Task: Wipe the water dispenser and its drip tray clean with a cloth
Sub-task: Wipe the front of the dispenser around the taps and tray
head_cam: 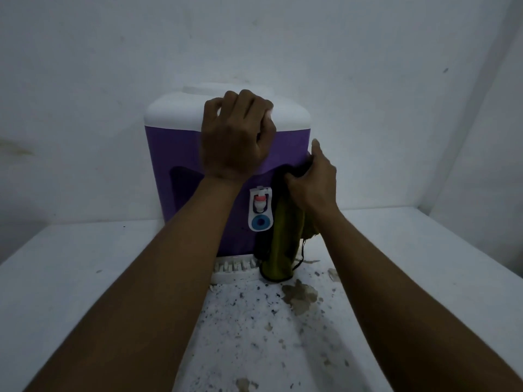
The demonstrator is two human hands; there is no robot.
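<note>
Purple water dispenser (181, 154) upright at back of white counter (424, 264), against wall, white lid (169, 114) on; contents not visible. White slotted drip tray (232, 268) at its base, below tap (259, 203); contents unclear, right end hidden by cloth. Left hand (237, 137) on top front edge, fingers curled over lid rim, gripping. Right hand (311, 176) at front right, clenched round yellow-green cloth (283, 239), pressing it to purple side; rest hanging down to tray. Both forearms stretched forward.
</note>
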